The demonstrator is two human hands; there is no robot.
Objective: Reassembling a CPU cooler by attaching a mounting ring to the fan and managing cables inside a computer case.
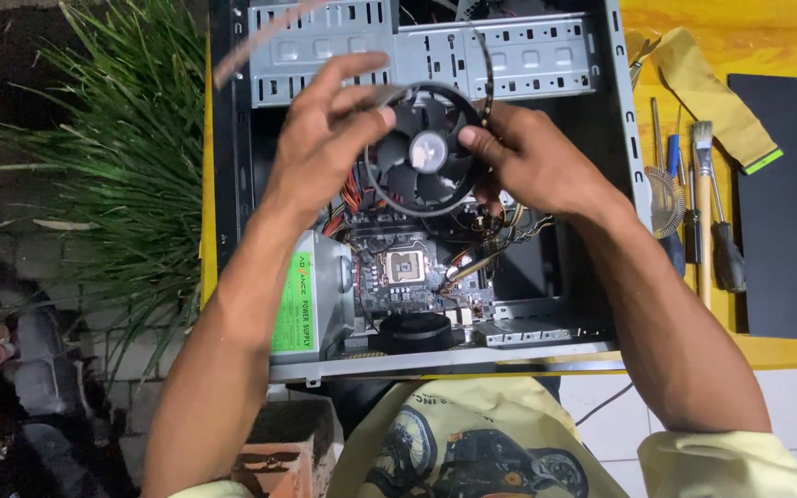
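Here, centre-top of the frame, left hand (325,138) and right hand (532,161) both grip the round black cooler fan (424,152), held above the open computer case (615,138). Likely risk: its trailing cable snags, or it drops onto the bare processor socket (405,266) below. Case walls crowd both sides; free room is only upward.

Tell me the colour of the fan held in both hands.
The fan is black with a pale, shiny round centre; the head view shows it.
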